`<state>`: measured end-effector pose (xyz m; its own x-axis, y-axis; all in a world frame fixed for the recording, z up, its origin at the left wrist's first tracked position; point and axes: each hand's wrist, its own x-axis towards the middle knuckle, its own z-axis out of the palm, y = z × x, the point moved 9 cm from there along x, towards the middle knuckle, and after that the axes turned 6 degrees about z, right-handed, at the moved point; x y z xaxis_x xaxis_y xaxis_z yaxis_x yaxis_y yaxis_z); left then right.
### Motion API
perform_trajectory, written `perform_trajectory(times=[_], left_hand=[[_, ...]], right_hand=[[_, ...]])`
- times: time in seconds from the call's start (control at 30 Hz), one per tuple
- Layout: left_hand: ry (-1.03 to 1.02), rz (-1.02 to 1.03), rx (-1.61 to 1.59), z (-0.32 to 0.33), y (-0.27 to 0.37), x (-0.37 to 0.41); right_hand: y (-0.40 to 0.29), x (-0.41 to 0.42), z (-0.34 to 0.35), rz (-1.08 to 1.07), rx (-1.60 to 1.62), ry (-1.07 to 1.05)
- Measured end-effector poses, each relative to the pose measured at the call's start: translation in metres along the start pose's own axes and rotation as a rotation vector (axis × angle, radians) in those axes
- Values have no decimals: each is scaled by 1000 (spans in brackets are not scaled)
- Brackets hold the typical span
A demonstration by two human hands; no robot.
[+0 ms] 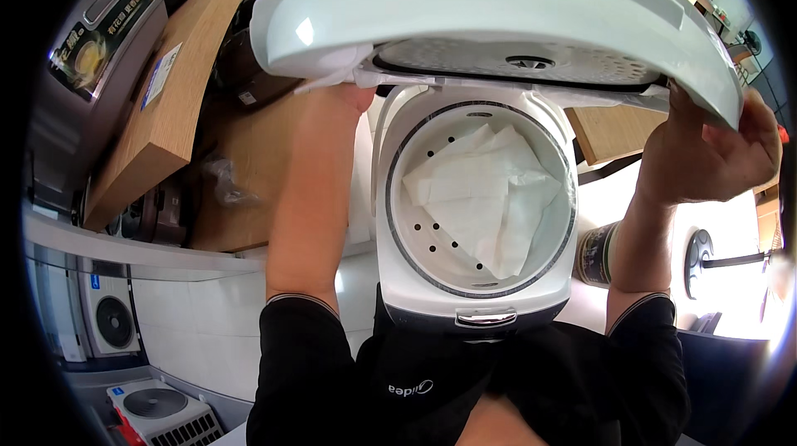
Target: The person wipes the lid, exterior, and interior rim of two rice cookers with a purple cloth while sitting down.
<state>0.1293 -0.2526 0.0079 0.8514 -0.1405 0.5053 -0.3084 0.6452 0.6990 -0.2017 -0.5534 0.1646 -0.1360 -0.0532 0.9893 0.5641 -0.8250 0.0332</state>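
Observation:
A white rice cooker (479,298) stands open in front of me, seen from above. Its large raised lid (467,4) spans the top of the view, with a perforated metal inner plate (448,60) on its underside. Thin plastic film (398,79) hangs along the lid's lower edge. Inside the pale cooking chamber lies a folded white sheet (473,188), with several dark round holes around it. My right hand (716,147) grips the lid's right edge, fingers and thumb on either side. My left hand (360,97) reaches under the lid's left end, its fingers hidden.
To the left are wooden shelves (168,104) with boxed and unboxed appliances, plus a crumpled clear bag (227,181). Air-conditioner outdoor units (155,405) stand at lower left. A patterned cylindrical container (598,253) and a dark stand base (698,262) are at the right.

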Motion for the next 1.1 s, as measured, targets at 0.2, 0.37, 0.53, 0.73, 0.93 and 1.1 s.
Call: perform_trajectory(times=[0.2,0.37,0.53,0.73,0.93,1.1], left_hand=[[-94,46,-26,47,-5,-44],[-179,-13,-93,62,4,-73],[34,5,488,69,11,-70],[110,39,440,75,16,-65],[0,-87,298,94,19,-54],[21,-163,290,101,18,-64]], right_hand=[[58,9,20,389,-38,-42],[47,29,57,455,74,-85],[33,27,54,273,24,27],[59,-3,28,286,285,53],[147,-64,62,1048,442,-224],[140,-66,69,1057,583,-105]])
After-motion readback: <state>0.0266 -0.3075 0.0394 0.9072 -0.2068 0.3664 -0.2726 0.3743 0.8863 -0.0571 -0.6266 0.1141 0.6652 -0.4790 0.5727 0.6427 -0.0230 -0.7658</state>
